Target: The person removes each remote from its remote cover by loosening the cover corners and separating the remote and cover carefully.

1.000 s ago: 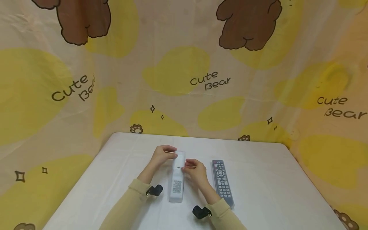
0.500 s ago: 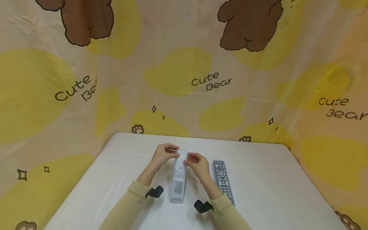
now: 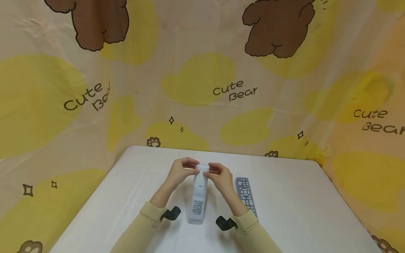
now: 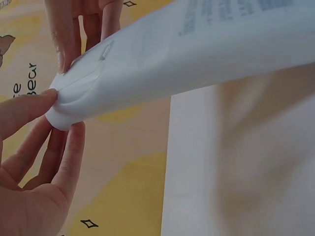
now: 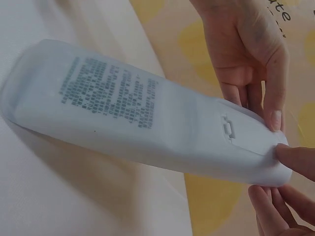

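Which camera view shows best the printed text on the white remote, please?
The right wrist view shows the printed text best: the whole block on the white remote appears large and uncovered. The left wrist view cuts it off at the top; the head view shows it whole but tiny.

Right hand moves up the long white plastic remote, from beside the small latch slot to the far end, now opposite the left hand. Right beige sleeve now hides the lower end of the grey, many-buttoned remote.
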A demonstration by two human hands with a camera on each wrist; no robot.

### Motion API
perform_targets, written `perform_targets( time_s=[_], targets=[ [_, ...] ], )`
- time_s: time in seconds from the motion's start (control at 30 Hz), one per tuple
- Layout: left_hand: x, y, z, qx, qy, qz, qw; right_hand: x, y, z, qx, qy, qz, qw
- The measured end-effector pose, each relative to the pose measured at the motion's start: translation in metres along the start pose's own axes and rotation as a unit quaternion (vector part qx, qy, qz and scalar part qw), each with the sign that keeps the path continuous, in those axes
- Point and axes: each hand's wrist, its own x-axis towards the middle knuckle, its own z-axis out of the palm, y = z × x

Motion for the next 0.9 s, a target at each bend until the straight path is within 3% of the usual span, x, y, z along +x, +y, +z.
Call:
perform_targets(
  time_s=[0.47, 0.9],
  targets=[
    [-0.008, 0.004, -0.004, -0.018, -0.017, 0.041, 0.9988, -0.005, -0.011, -0.009, -0.066, -0.014, -0.069, 0.9953],
    [-0.01, 0.005, -0.006, -0.032, -0.034, 0.035, 0.9983, -0.005, -0.013, -0.013, -0.055, -0.018, -0.095, 0.9938]
  ],
)
